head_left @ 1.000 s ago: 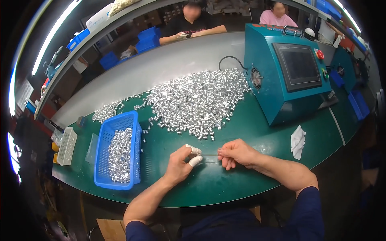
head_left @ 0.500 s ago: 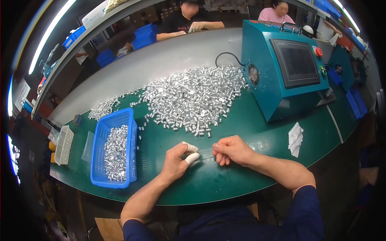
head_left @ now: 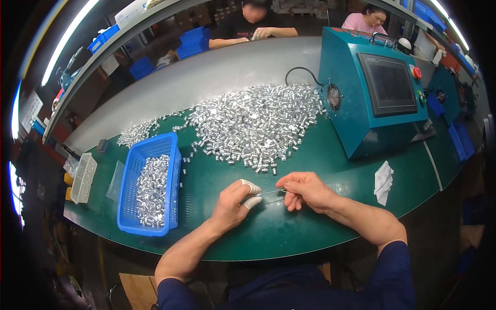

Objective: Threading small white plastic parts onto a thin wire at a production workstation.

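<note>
A thin metal rod spans the gap between my two hands over the green bench top. My right hand has its thumb and fingers closed about the rod's right end, the forefinger stretched out above it. White finger covers sit on the thumb and forefinger of my left hand, which pinch together at the rod's other end. What lies between those fingertips is hidden. Beyond the hands spreads a large heap of small silvery metal parts. More such parts fill a blue plastic basket left of my left hand.
A teal machine with a dark screen and red button stands at the right. A crumpled white cloth lies in front of it. At far left are a white basket and a clear bag. Two people sit across the bench.
My right forefinger has lifted and stretched away from the rod. The right hand has opened slightly, while my left keeps its pinch. The whole view has shifted a little.
</note>
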The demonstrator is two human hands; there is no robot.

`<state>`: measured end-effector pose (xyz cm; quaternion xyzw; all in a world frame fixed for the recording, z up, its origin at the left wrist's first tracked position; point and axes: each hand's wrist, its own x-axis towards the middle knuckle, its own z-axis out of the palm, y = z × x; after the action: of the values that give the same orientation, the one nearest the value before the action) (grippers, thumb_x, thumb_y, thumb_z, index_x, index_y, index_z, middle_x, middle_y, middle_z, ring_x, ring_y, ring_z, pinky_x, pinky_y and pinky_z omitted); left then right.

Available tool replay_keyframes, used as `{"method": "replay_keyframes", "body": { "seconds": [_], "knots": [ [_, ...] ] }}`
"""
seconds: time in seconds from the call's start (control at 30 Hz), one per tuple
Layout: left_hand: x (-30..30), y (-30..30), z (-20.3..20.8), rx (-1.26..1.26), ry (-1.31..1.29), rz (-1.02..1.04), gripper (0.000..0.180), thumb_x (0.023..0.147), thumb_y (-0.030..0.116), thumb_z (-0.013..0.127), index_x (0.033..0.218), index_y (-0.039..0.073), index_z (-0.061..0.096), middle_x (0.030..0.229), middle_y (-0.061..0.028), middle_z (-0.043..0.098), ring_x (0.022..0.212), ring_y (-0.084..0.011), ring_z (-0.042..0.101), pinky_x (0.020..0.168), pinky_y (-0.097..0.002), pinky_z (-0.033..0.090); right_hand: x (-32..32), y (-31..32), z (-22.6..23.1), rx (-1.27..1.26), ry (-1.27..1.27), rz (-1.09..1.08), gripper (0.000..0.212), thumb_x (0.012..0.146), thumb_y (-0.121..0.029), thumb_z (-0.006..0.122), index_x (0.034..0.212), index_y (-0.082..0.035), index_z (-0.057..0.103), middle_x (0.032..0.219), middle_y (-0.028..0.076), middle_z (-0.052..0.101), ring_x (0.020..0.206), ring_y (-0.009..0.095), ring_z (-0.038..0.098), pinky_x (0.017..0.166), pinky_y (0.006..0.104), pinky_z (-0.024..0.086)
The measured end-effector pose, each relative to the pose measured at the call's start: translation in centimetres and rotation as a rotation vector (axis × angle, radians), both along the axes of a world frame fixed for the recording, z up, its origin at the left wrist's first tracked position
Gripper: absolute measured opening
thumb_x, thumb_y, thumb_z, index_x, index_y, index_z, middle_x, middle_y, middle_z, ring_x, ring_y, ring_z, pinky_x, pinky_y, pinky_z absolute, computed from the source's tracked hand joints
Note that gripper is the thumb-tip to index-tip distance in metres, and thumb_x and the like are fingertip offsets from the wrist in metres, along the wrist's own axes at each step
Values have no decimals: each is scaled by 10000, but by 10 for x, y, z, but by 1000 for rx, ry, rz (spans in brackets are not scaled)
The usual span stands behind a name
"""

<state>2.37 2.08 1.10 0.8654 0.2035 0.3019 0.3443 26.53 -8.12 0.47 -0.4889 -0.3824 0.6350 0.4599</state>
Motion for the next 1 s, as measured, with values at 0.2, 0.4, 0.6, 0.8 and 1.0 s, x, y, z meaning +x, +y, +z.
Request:
{"method": "replay_keyframes", "body": {
  "seconds": [0.2,0.4,0.6,0.8,1.0],
  "knots": [
    [-2,2,3,-266,17,57,160,866,45,758,992,-4,672,926,-63,689,849,-150,671,748,-295,533,-7,-2,0,196,-82,-87,213,1011,-168,609,1126,1,669,830,87,721,718,143,701,568,261,531],
    [-4,1,1,-645,-70,108,144,878,42,750,993,-6,677,937,-52,689,863,-127,667,764,-278,536,3,-1,3,1030,-1018,-37,133,985,-67,632,1074,19,681,850,81,740,743,163,714,609,290,564],
    [-1,0,3,69,-61,36,153,843,30,762,969,-11,684,942,-111,698,815,-201,677,729,-311,531,-4,1,2,-18,-93,38,332,1080,-278,489,1110,8,656,741,107,706,640,139,684,533,225,511],
    [-3,1,1,-508,-7,89,150,893,59,740,1011,-7,673,957,-61,704,823,-152,669,743,-305,553,-9,-5,4,648,-688,-165,196,944,-119,705,1096,0,672,857,96,720,710,171,699,603,290,550],
    [-7,15,-10,-867,33,27,133,935,80,701,1046,15,668,967,-50,693,853,-124,663,731,-284,564,-4,-1,11,1131,-1024,-149,236,804,-79,805,1003,-21,691,808,110,682,691,265,682,583,330,527]
  ]
}}
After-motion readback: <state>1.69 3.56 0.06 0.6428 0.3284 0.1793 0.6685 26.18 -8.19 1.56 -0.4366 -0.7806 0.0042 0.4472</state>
